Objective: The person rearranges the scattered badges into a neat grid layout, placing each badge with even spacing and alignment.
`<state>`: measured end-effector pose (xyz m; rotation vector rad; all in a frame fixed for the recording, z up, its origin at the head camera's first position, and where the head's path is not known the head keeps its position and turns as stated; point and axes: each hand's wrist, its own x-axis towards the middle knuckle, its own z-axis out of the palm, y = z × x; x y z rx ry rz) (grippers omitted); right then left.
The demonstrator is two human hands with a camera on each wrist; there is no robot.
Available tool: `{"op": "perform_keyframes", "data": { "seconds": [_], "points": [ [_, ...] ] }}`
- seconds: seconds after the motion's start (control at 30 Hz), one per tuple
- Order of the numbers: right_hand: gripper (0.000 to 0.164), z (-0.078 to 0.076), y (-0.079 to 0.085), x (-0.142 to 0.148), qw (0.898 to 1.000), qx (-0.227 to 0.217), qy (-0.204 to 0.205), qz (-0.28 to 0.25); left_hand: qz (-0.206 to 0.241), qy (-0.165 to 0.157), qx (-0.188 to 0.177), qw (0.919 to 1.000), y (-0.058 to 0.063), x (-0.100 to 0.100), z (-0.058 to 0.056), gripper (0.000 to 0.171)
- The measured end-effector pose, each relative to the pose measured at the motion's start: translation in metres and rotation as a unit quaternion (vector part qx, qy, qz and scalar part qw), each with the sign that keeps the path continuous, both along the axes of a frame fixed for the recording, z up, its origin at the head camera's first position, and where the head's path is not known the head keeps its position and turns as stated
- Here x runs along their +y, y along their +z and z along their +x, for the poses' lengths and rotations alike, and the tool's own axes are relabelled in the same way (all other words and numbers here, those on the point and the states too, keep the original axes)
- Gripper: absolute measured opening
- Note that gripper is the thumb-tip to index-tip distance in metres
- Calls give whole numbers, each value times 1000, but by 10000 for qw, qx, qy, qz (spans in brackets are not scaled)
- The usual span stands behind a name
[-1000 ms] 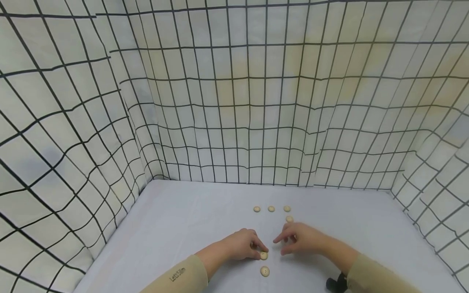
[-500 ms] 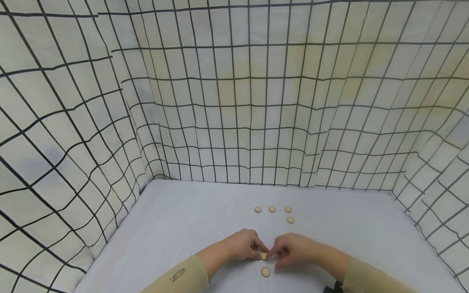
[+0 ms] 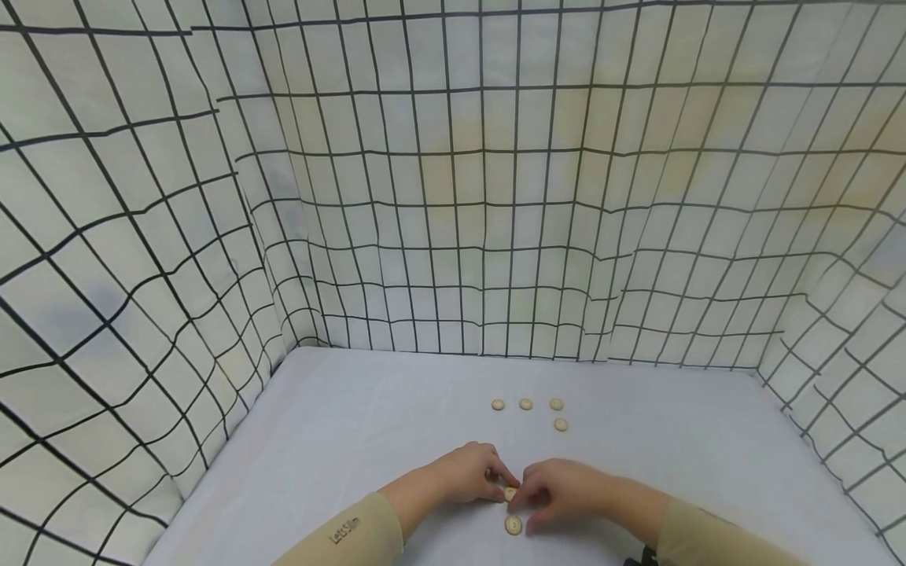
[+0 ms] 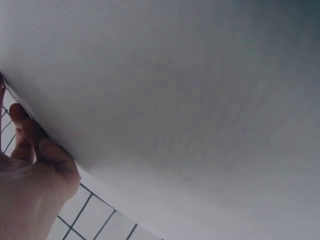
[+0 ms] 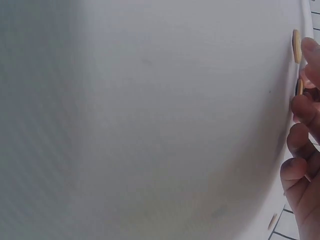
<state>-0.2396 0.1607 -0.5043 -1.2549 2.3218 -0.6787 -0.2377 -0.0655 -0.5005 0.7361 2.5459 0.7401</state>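
Note:
My left hand [image 3: 469, 474] rests on the white cloth, its thumb and index finger pinching the left side of a small round pale wooden disc [image 3: 510, 494]. The right hand [image 3: 566, 491] is at the same disc's right side, its index fingertip overlapping the edge and its other fingers loosely bent. Just below lies a second disc [image 3: 513, 525], close to the right thumb; the right wrist view shows this disc [image 5: 296, 46] edge-on beside the thumb. In the left wrist view the left hand [image 4: 37, 170] appears with curled fingers, and the disc is hidden there.
Farther back, a row of three discs [image 3: 526, 404] lies on the white cloth-covered table [image 3: 368, 409], with another disc [image 3: 561, 424] just in front of the row's right end. White walls with a black grid [image 3: 453, 236] enclose the table at the back and both sides.
My right hand has come left and toward me, from apart from the pinched disc to its right edge, then slightly lower. The left hand keeps its place.

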Motion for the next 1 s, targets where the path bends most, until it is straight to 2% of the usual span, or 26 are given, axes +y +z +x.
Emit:
{"op": "perform_keyframes", "data": {
  "seconds": [0.4, 0.77, 1.0],
  "points": [
    [26, 5, 5, -5, 9998, 88, 24, 162, -59, 12, 14, 10000, -1, 0, 0, 24],
    [24, 4, 0, -6, 9993, 309, 49, 225, -208, -52, 93, 9997, 1, 1, -1, 24],
    [27, 4, 0, -6, 9984, 474, 283, 119, -263, -83, 168, 9995, 0, 1, -1, 26]
  ]
}}
